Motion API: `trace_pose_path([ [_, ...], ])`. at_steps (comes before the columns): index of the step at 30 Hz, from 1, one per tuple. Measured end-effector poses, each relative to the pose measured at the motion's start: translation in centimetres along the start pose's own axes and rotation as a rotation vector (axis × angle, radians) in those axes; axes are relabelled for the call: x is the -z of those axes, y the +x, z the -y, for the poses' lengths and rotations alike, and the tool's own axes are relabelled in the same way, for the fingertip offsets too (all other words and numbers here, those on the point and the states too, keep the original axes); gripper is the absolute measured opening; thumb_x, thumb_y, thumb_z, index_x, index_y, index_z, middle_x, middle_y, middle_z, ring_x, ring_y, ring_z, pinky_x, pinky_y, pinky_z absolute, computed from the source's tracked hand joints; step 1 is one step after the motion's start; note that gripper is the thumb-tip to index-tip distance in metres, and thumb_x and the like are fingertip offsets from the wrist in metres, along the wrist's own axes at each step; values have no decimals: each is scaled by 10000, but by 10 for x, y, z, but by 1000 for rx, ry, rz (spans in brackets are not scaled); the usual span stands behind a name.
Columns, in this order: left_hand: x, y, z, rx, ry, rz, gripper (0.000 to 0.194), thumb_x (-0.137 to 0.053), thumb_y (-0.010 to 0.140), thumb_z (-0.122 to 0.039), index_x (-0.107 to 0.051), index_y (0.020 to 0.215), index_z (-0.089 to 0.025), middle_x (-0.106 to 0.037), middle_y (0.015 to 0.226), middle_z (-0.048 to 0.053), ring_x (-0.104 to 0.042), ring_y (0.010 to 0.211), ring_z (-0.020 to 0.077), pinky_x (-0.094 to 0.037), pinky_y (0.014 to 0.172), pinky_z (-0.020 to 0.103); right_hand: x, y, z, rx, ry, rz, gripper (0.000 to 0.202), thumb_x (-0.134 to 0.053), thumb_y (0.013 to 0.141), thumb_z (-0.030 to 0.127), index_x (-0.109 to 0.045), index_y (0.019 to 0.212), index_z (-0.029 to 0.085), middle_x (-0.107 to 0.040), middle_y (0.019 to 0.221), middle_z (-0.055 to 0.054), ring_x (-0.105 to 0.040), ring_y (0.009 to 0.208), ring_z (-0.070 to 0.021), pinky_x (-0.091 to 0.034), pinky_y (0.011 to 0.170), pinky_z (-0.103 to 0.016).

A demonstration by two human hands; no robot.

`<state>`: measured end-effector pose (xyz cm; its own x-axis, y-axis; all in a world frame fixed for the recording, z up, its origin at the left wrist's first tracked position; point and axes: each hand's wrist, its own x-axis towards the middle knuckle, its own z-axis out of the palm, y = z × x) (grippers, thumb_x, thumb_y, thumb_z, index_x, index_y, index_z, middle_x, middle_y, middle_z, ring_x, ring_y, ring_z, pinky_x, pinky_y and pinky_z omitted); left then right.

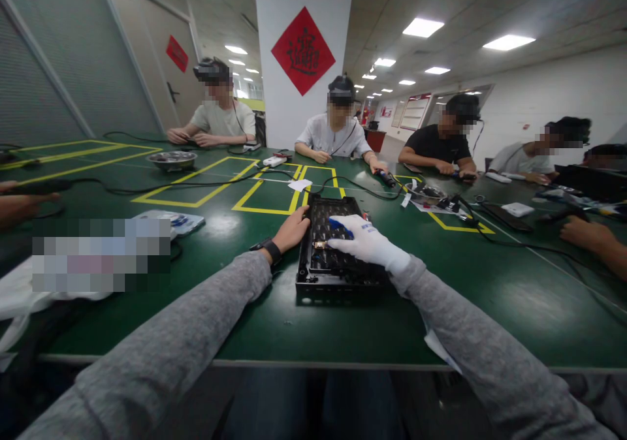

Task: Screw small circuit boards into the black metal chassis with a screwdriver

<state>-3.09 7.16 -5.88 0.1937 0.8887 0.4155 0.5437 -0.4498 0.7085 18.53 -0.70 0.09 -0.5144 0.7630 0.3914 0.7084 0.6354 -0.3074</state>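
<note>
My left hand (292, 229), bare with a dark watch on the wrist, grips the left edge of a black rectangular casing (304, 277). The casing lies on the green table in front of me, and its inside shows rows of dark shapes too fine to name. My right hand (369, 239), in a white glove with blue on the fingers, rests over the casing's right half with thumb and forefinger apart. At the thumb's tip is a small piece with a metallic end (320, 245); whether it is loose or fixed I cannot tell. The glove hides part of the casing.
Beyond the casing, a black cable (215, 184) crosses the table (255, 335). A metal bowl (171, 160) stands far left, another bowl (428, 192) to the right. A white bag (98, 257) lies left. Several people sit around; a co-worker's hand (590, 237) is at right.
</note>
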Motion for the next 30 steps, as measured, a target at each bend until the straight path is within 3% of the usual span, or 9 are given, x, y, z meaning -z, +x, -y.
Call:
trace_pose_path([
  [4,-1,0,-1,10,-26,-13,581,-393,749,-179,-380,1320,-74,-463,1339,135,-423,1243,223,-302,1077,377,-10,3,1,12,-29,96,442,-540,797,445,-583,1176,221,-628,1121,-75,-554,1026,-211,-410,914,-361],
  [9,-1,-1,-1,13,-40,-5,575,-400,749,-185,-389,1313,-77,-479,1324,134,-429,1236,225,-302,1076,382,-11,7,-4,43,46,9,225,-576,793,329,-680,961,221,-686,955,-31,-592,921,-175,-427,860,-321],
  [13,1,-2,-4,10,-58,-15,573,-403,737,-170,-395,1303,-81,-477,1321,135,-442,1217,235,-319,1059,392,-8,7,-3,-29,224,-89,216,-599,769,292,-674,949,198,-690,949,-31,-613,896,-162,-444,854,-310],
  [17,0,0,-3,20,-75,-23,563,-403,740,-166,-391,1300,-105,-505,1286,125,-472,1180,230,-357,1025,389,0,5,2,-49,425,-91,239,-594,768,282,-664,969,175,-693,935,-35,-630,852,-147,-465,829,-295],
  [24,1,3,0,-1,66,-17,371,-407,763,-171,-590,1085,-152,-579,1121,91,-487,1124,225,-347,1025,398,4,1,8,-20,354,-79,227,-653,713,302,-706,910,202,-689,923,-40,-613,868,-163,-458,826,-313],
  [28,10,-8,-20,-120,49,-138,352,-532,756,-254,-607,1096,-204,-479,1260,69,-395,1233,222,-274,1078,389,0,0,11,-119,475,-77,238,-636,716,282,-689,921,173,-700,898,-41,-634,824,-154,-474,796,-297],
  [30,14,-15,-33,-252,-56,-18,300,-501,811,-344,-641,1039,-209,-536,1222,54,-446,1194,197,-298,1064,352,0,0,11,-171,480,-123,223,-619,725,277,-682,909,168,-705,863,-34,-638,803,-151,-477,783,-293],
])
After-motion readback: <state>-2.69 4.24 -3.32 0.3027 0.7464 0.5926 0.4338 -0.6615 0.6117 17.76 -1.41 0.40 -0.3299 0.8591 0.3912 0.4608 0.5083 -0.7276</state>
